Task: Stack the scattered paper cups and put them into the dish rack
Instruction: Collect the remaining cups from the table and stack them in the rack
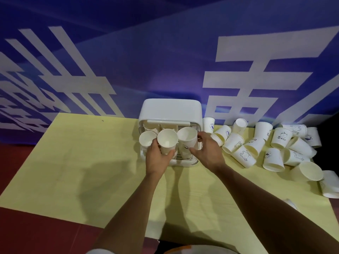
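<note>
A white dish rack [169,111] with a raised lid stands at the back middle of the yellow table. My left hand [157,158] grips a stack of white paper cups [167,141] at the rack's front. A second cup stack [146,138] stands just left of it in the rack. My right hand [207,151] grips a third cup stack [187,137], tilted, at the rack's right side. Several loose paper cups [244,155], some with printed drawings, lie scattered to the right.
The yellow table cover [88,153] ends at the left and near edges, with dark red floor beyond. A blue banner with large white characters [256,79] hangs right behind the table. More cups [310,170] lie near the table's right edge.
</note>
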